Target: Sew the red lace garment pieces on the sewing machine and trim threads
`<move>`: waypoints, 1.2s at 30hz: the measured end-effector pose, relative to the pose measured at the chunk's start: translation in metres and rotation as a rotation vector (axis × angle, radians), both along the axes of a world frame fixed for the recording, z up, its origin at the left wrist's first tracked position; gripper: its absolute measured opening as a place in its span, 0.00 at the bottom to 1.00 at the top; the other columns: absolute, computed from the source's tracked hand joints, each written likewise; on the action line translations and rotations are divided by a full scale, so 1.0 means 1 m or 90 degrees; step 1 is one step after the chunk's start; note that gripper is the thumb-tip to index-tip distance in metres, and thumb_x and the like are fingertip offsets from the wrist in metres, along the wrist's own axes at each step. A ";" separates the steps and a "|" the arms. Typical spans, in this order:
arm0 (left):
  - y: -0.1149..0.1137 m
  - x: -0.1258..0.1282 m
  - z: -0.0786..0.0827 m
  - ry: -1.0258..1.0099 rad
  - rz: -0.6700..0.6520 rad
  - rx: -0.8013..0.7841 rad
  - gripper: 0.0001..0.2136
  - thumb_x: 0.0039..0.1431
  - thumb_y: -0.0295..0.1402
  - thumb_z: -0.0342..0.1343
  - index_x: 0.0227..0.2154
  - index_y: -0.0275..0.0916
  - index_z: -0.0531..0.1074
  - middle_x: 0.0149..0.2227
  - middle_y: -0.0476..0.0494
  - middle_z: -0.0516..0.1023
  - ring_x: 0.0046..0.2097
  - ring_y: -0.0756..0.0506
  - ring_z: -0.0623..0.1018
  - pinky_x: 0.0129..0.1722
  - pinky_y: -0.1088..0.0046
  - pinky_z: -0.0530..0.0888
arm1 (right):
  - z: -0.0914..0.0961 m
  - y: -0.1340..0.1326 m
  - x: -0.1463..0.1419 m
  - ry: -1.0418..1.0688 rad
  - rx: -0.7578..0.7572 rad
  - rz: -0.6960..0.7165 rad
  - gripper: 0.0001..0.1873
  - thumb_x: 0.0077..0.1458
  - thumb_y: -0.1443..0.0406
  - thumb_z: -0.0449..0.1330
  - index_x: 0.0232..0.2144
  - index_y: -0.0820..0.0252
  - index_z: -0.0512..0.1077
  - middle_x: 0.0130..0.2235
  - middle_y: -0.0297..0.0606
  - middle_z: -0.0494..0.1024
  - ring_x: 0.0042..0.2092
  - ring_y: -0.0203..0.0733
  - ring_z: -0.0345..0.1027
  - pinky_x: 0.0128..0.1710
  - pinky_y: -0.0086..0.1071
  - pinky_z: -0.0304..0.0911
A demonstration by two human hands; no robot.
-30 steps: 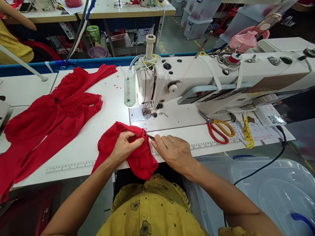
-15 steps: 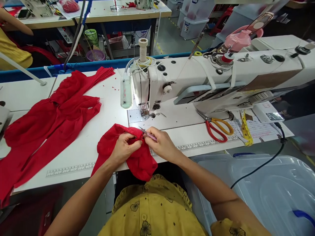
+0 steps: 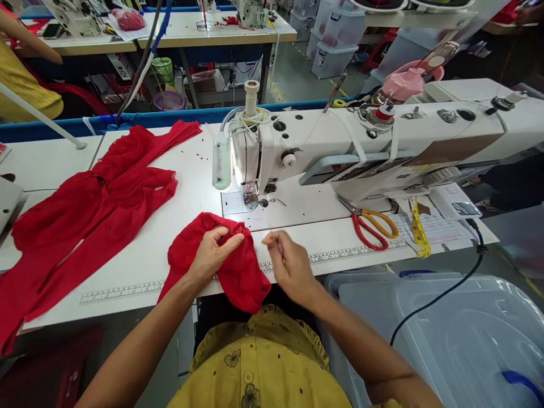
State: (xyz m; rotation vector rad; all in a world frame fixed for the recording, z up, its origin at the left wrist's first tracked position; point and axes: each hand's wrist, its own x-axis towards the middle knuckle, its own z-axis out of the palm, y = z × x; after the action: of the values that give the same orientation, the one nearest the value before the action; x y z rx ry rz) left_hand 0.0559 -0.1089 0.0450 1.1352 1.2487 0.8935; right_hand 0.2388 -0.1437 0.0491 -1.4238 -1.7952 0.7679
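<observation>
My left hand point(image 3: 216, 250) pinches the lace-trimmed edge of a crumpled red fabric piece point(image 3: 242, 277) between thumb and fingers. This piece lies at the table's front edge and droops over it towards my lap. Just right of the cloth and apart from it, my right hand point(image 3: 291, 265) is closed, thumb and index finger pressed together. Whatever it holds is hidden or too small to make out. Beyond both hands stands a white sewing machine point(image 3: 318, 136), its presser foot point(image 3: 250, 198) bare of cloth.
More red garments point(image 3: 97, 198) lie to the left. Scissors point(image 3: 369, 224) and a yellow tape measure point(image 3: 419, 226) rest at the right. A ruler strip point(image 3: 331, 253) runs along the table front. A lidded plastic bin point(image 3: 446, 328) stands below right. Another person's arm point(image 3: 34, 34) shows far left.
My right hand has moved right, away from the cloth. The slim pointed tool with a pinkish handle that showed in it is out of sight. My left hand keeps its pinch.
</observation>
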 end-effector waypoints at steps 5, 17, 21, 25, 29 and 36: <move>0.002 0.000 0.003 -0.029 -0.019 -0.003 0.23 0.58 0.50 0.60 0.22 0.39 0.58 0.22 0.56 0.58 0.24 0.55 0.58 0.22 0.79 0.57 | -0.019 -0.043 -0.030 -0.107 0.058 0.095 0.15 0.59 0.52 0.60 0.42 0.54 0.66 0.36 0.39 0.79 0.33 0.46 0.72 0.28 0.36 0.58; 0.014 -0.042 0.015 0.528 -0.038 0.533 0.16 0.62 0.34 0.54 0.53 0.41 0.71 0.55 0.37 0.73 0.57 0.38 0.70 0.59 0.55 0.65 | 0.041 -0.009 0.050 0.079 -0.021 0.108 0.06 0.63 0.66 0.54 0.36 0.57 0.71 0.27 0.29 0.69 0.26 0.32 0.59 0.26 0.28 0.56; 0.038 -0.046 0.021 0.442 -0.265 0.499 0.09 0.59 0.31 0.54 0.40 0.41 0.76 0.49 0.41 0.77 0.53 0.40 0.74 0.55 0.57 0.69 | 0.076 -0.005 0.070 -0.002 0.057 0.135 0.08 0.63 0.66 0.54 0.40 0.55 0.74 0.31 0.31 0.76 0.29 0.34 0.67 0.28 0.28 0.60; 0.032 -0.070 0.051 0.253 -0.368 0.188 0.11 0.57 0.40 0.60 0.24 0.39 0.73 0.22 0.51 0.70 0.24 0.50 0.69 0.22 0.76 0.65 | 0.083 -0.001 0.098 -0.238 0.276 0.063 0.09 0.63 0.67 0.56 0.43 0.54 0.74 0.35 0.35 0.79 0.33 0.37 0.72 0.32 0.30 0.63; 0.029 -0.095 0.085 0.309 -0.380 0.169 0.16 0.51 0.46 0.65 0.22 0.39 0.72 0.20 0.52 0.67 0.21 0.52 0.65 0.20 0.78 0.61 | 0.066 0.019 0.122 -0.411 0.384 -0.001 0.11 0.61 0.69 0.54 0.41 0.55 0.76 0.35 0.39 0.80 0.34 0.39 0.74 0.28 0.31 0.61; 0.013 -0.116 0.074 0.906 -0.138 0.809 0.10 0.66 0.38 0.54 0.40 0.37 0.76 0.31 0.48 0.76 0.35 0.49 0.71 0.48 0.59 0.69 | 0.039 0.029 0.150 -0.412 0.529 0.027 0.14 0.61 0.68 0.55 0.44 0.53 0.78 0.40 0.42 0.81 0.38 0.37 0.74 0.33 0.30 0.64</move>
State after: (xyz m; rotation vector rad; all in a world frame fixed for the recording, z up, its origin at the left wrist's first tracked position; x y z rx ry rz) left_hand -0.0597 -0.0955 0.1190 3.2084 1.4889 0.5897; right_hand 0.3888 -0.1145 0.0876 -1.0949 -2.2219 -0.4813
